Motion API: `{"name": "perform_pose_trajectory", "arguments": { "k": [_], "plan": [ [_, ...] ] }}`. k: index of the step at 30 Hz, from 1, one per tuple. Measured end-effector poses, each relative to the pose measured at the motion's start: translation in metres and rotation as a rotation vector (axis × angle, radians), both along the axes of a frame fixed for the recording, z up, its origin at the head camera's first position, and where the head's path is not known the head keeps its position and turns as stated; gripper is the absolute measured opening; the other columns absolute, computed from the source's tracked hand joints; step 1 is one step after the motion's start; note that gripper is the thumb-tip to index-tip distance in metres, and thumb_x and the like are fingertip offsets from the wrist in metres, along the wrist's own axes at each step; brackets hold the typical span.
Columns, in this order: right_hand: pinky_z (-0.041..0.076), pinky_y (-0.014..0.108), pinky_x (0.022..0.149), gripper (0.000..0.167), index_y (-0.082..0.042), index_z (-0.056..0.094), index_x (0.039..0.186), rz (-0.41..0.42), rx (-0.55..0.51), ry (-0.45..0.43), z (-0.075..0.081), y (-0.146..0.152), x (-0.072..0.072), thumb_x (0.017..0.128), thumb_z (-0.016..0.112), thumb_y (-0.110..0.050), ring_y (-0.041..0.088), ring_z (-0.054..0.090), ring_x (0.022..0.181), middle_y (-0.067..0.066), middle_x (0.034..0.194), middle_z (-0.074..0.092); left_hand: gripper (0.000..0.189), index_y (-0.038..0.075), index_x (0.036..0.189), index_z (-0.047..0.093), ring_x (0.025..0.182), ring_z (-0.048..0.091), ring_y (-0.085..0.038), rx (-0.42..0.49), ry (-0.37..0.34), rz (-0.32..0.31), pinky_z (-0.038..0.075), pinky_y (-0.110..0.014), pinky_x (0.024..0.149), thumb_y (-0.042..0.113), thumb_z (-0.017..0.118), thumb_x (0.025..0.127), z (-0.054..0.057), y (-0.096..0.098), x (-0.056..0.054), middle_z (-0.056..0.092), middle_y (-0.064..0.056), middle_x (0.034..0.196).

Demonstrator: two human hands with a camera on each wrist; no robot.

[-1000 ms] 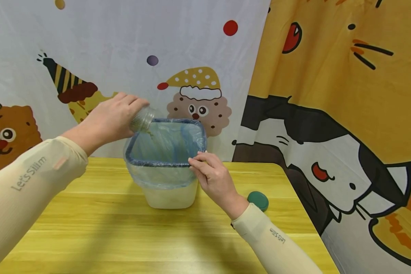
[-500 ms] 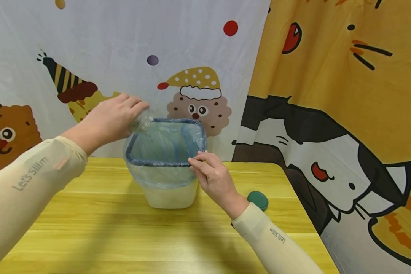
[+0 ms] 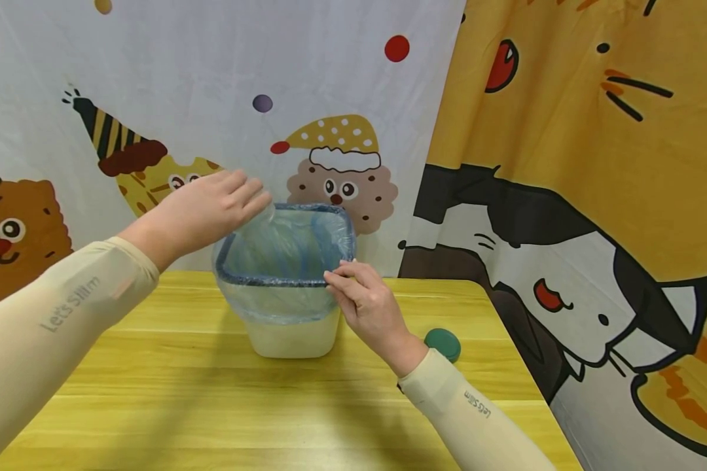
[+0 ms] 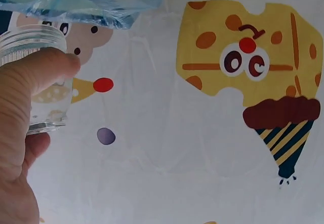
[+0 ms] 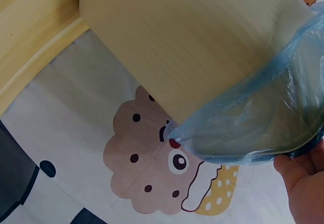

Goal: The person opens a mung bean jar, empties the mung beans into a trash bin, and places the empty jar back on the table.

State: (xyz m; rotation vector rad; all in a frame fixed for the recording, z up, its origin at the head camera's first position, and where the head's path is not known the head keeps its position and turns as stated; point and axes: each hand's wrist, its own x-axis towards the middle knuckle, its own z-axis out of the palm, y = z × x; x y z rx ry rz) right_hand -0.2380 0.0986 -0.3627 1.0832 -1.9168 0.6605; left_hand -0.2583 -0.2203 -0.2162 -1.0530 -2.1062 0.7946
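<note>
My left hand (image 3: 203, 208) grips a clear ribbed jar with a threaded mouth (image 4: 35, 35), seen best in the left wrist view. It is upended over the left side of a whitish bin (image 3: 294, 339). From the head view, the fingers hide most of the jar. A translucent blue bag (image 3: 277, 304) lines the bin and folds out over its dark blue rim. At the bin's front right corner my right hand (image 3: 372, 307) pinches the rim and bag between thumb and fingers. In the right wrist view the bag's loose skirt (image 5: 243, 127) hangs beside that thumb.
A round green lid (image 3: 443, 345) lies on the wooden table (image 3: 259, 418), right of the bin near my right wrist. Behind the table hangs a white cartoon-printed cloth (image 3: 330, 52), and a yellow one (image 3: 542, 144) hangs at the right.
The left hand has shifted slightly right and tipped the jar further over the bin. Bits seen at the jar's mouth earlier no longer show. My right hand has stayed on the rim.
</note>
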Motion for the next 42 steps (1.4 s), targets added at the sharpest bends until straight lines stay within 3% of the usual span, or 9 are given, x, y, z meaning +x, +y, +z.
{"name": "perform_pose_trajectory", "arguments": {
  "k": [6, 11, 16, 20, 23, 30, 33, 38, 42],
  "plan": [
    [0.053, 0.038, 0.116, 0.027, -0.004, 0.08, 0.121, 0.001, -0.001, -0.006, -0.001, 0.0, 0.001, 0.094, 0.081, -0.008, 0.03, 0.071, 0.118, 0.013, 0.117, 0.074, 0.065, 0.001, 0.144, 0.057, 0.123, 0.062, -0.036, -0.163, 0.12, -0.018, 0.054, -0.044, 0.111, -0.002, 0.087, 0.086, -0.002, 0.001, 0.0, 0.064, -0.02, 0.14],
    [0.054, 0.038, 0.116, 0.027, -0.004, 0.08, 0.121, 0.001, -0.006, -0.009, -0.001, 0.0, 0.001, 0.094, 0.081, -0.008, 0.03, 0.071, 0.118, 0.013, 0.116, 0.074, 0.063, 0.002, 0.145, 0.057, 0.124, 0.06, -0.034, -0.269, 0.174, -0.005, 0.052, -0.043, 0.113, 0.002, 0.085, 0.089, -0.004, 0.004, 0.001, 0.063, -0.018, 0.141],
    [0.055, 0.038, 0.115, 0.027, -0.003, 0.08, 0.12, 0.002, -0.007, -0.008, -0.002, 0.0, 0.001, 0.094, 0.081, -0.007, 0.03, 0.071, 0.117, 0.013, 0.116, 0.074, 0.065, 0.003, 0.147, 0.056, 0.126, 0.06, -0.034, -0.299, 0.183, -0.005, 0.052, -0.043, 0.113, 0.005, 0.086, 0.089, -0.007, 0.006, 0.001, 0.063, -0.017, 0.142],
    [0.055, 0.038, 0.115, 0.026, -0.003, 0.081, 0.119, 0.0, -0.009, -0.004, -0.003, 0.0, 0.001, 0.093, 0.082, -0.007, 0.03, 0.071, 0.117, 0.013, 0.116, 0.074, 0.067, 0.004, 0.148, 0.055, 0.127, 0.06, -0.034, -0.267, 0.149, 0.007, 0.051, -0.043, 0.114, 0.004, 0.086, 0.088, -0.008, 0.007, 0.001, 0.062, -0.017, 0.144],
    [0.055, 0.038, 0.115, 0.026, -0.002, 0.081, 0.119, -0.001, -0.009, -0.001, -0.004, 0.0, 0.002, 0.093, 0.082, -0.007, 0.03, 0.071, 0.117, 0.013, 0.116, 0.073, 0.069, 0.003, 0.148, 0.056, 0.129, 0.061, -0.035, -0.18, 0.091, 0.015, 0.052, -0.044, 0.115, 0.0, 0.087, 0.086, -0.009, 0.007, 0.001, 0.063, -0.018, 0.145],
    [0.055, 0.039, 0.115, 0.027, -0.002, 0.081, 0.119, -0.001, -0.012, -0.005, -0.003, 0.0, 0.002, 0.093, 0.082, -0.007, 0.03, 0.071, 0.117, 0.014, 0.116, 0.074, 0.062, -0.003, 0.144, 0.055, 0.126, 0.063, -0.04, 0.141, -0.058, 0.034, 0.057, -0.049, 0.108, -0.009, 0.081, 0.088, -0.011, 0.005, 0.002, 0.065, -0.022, 0.138],
    [0.055, 0.039, 0.115, 0.027, -0.003, 0.08, 0.12, -0.001, -0.011, -0.004, -0.003, 0.0, 0.002, 0.093, 0.081, -0.007, 0.03, 0.071, 0.117, 0.014, 0.116, 0.074, 0.067, -0.004, 0.144, 0.054, 0.124, 0.062, -0.042, 0.265, -0.15, 0.095, 0.058, -0.053, 0.105, -0.003, 0.086, 0.086, -0.013, 0.004, 0.003, 0.064, -0.024, 0.138],
    [0.055, 0.04, 0.114, 0.027, -0.003, 0.08, 0.12, 0.01, -0.008, 0.004, -0.003, 0.0, 0.002, 0.093, 0.082, -0.007, 0.031, 0.072, 0.116, 0.014, 0.116, 0.074, 0.091, -0.003, 0.15, 0.05, 0.13, 0.057, -0.047, 0.487, -0.313, 0.228, 0.054, -0.06, 0.108, 0.01, 0.099, 0.074, -0.013, 0.0, 0.007, 0.061, -0.027, 0.143],
    [0.056, 0.04, 0.114, 0.027, -0.003, 0.08, 0.12, 0.011, -0.01, 0.0, -0.002, 0.0, 0.002, 0.093, 0.081, -0.007, 0.031, 0.072, 0.116, 0.015, 0.117, 0.074, 0.093, 0.0, 0.154, 0.046, 0.135, 0.052, -0.049, 0.657, -0.418, 0.308, 0.05, -0.066, 0.111, 0.015, 0.096, 0.077, -0.014, 0.0, 0.008, 0.057, -0.027, 0.148]
  ]
}}
